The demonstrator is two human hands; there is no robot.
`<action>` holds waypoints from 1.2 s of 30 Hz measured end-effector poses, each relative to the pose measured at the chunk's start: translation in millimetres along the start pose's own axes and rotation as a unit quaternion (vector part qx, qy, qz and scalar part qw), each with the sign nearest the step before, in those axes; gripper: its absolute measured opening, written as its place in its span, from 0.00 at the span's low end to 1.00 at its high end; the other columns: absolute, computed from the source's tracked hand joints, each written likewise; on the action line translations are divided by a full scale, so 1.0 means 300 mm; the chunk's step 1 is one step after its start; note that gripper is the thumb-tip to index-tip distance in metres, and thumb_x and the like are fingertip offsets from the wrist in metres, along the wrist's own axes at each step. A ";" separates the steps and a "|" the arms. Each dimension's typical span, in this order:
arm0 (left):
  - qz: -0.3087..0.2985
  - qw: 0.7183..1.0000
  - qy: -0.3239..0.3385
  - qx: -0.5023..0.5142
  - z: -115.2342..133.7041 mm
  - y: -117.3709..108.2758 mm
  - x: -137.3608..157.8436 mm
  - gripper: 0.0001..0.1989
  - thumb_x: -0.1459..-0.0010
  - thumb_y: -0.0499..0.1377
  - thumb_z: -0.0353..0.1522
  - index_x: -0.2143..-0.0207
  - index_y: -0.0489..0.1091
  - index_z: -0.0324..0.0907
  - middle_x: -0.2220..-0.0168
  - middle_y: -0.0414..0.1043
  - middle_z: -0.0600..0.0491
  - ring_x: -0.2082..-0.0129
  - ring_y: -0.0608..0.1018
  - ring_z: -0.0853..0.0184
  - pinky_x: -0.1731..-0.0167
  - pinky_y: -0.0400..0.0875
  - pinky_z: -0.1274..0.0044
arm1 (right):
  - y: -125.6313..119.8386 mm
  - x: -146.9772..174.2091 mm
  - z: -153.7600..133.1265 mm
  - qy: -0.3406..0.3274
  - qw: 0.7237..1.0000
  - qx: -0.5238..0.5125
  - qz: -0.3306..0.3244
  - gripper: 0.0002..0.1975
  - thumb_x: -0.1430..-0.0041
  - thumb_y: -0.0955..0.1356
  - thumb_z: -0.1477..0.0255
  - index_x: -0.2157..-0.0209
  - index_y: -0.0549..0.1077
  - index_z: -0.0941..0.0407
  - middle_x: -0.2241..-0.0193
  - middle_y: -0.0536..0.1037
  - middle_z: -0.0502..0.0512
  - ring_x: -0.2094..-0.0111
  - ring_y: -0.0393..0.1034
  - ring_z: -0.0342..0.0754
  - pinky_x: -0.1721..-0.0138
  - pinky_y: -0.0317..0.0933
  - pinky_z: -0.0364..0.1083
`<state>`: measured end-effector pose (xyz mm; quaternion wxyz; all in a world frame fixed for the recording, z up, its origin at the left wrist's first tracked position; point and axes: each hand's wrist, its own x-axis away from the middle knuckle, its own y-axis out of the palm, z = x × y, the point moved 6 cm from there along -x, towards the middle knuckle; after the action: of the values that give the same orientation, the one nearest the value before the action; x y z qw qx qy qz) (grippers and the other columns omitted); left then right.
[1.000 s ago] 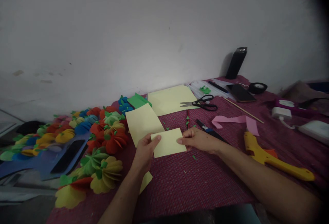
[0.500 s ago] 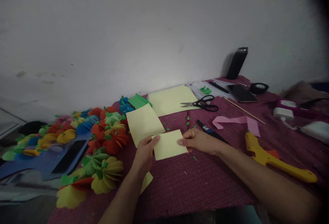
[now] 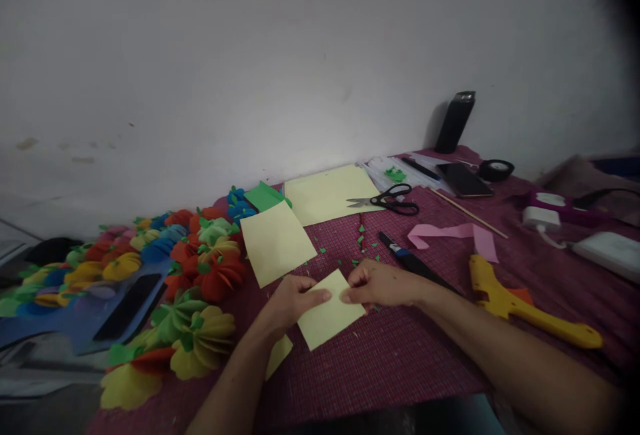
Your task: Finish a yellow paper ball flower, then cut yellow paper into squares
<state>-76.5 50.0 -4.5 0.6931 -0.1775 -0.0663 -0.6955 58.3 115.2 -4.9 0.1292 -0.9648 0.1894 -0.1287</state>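
A small rectangle of pale yellow paper is held low above the table, turned at a slant. My left hand pinches its left side, thumb on top. On the upper right edge, my right hand grips the same paper between thumb and bent fingers. Behind my left hand lies a larger yellow sheet. Another yellow piece is partly hidden by my left forearm. Black-handled scissors rest with their blades on a stack of yellow paper.
Colourful paper pumpkins crowd the left side. At right are a black utility knife, a pink ribbon, a yellow glue gun, a wooden stick and a phone. A black bottle stands by the wall.
The small paper has been turned and lowered slightly toward me. Both hands have moved closer together, my left thumb now further in on the paper. The view has shifted a little.
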 end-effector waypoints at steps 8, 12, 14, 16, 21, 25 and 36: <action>-0.005 0.997 -0.038 0.072 -0.007 0.000 0.007 0.16 0.56 0.63 0.42 0.79 0.73 0.36 0.82 0.70 0.51 0.85 0.66 0.74 0.84 0.55 0.82 | -0.011 0.001 0.010 -0.002 1.000 -0.003 0.003 0.16 0.50 0.66 0.63 0.83 0.68 0.59 0.87 0.66 0.47 0.86 0.54 0.36 0.84 0.46 0.38; -0.010 0.995 -0.034 0.095 -0.002 0.001 0.007 0.16 0.58 0.64 0.42 0.78 0.74 0.35 0.80 0.72 0.50 0.84 0.68 0.72 0.81 0.58 0.81 | -0.014 0.003 0.003 -0.001 0.999 -0.033 -0.006 0.16 0.50 0.66 0.62 0.83 0.68 0.60 0.87 0.66 0.47 0.85 0.56 0.37 0.82 0.49 0.38; -0.008 0.993 -0.040 0.108 -0.007 0.004 0.003 0.17 0.59 0.65 0.42 0.78 0.74 0.35 0.80 0.72 0.50 0.84 0.68 0.72 0.81 0.58 0.80 | -0.013 -0.001 -0.003 -0.005 0.999 -0.052 -0.005 0.16 0.51 0.67 0.61 0.81 0.69 0.60 0.86 0.66 0.46 0.83 0.57 0.37 0.81 0.50 0.38; -0.009 0.993 -0.047 0.108 -0.014 0.013 -0.001 0.17 0.61 0.65 0.42 0.78 0.73 0.35 0.81 0.71 0.52 0.84 0.67 0.73 0.82 0.56 0.81 | -0.011 -0.012 -0.003 -0.009 0.997 -0.079 0.014 0.16 0.52 0.67 0.60 0.76 0.72 0.60 0.83 0.68 0.47 0.81 0.59 0.38 0.79 0.52 0.38; -0.011 0.997 -0.046 0.057 -0.023 0.039 -0.013 0.18 0.60 0.64 0.43 0.80 0.71 0.35 0.84 0.66 0.56 0.85 0.63 0.76 0.83 0.52 0.82 | -0.011 -0.045 0.029 -0.008 0.987 -0.128 0.096 0.14 0.52 0.68 0.62 0.74 0.73 0.59 0.80 0.70 0.48 0.80 0.60 0.39 0.78 0.53 0.39; -0.042 0.998 -0.034 0.010 -0.025 0.057 -0.016 0.19 0.55 0.61 0.45 0.79 0.70 0.36 0.84 0.64 0.57 0.84 0.62 0.76 0.82 0.51 0.82 | -0.009 -0.052 0.049 -0.008 0.985 -0.144 0.099 0.11 0.54 0.69 0.64 0.78 0.72 0.59 0.82 0.69 0.47 0.81 0.59 0.38 0.79 0.52 0.39; -0.034 0.998 -0.018 0.039 -0.011 0.045 -0.017 0.17 0.54 0.60 0.42 0.78 0.72 0.36 0.82 0.67 0.55 0.83 0.65 0.74 0.81 0.55 0.81 | -0.045 -0.034 0.023 0.006 0.975 -0.196 0.103 0.08 0.58 0.70 0.69 0.80 0.72 0.60 0.84 0.69 0.46 0.83 0.58 0.37 0.80 0.51 0.39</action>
<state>-63.9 53.1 -11.4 0.6742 -0.1603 -0.1120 -0.7122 55.6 132.8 -9.2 -0.0510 -0.9459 0.3100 -0.0813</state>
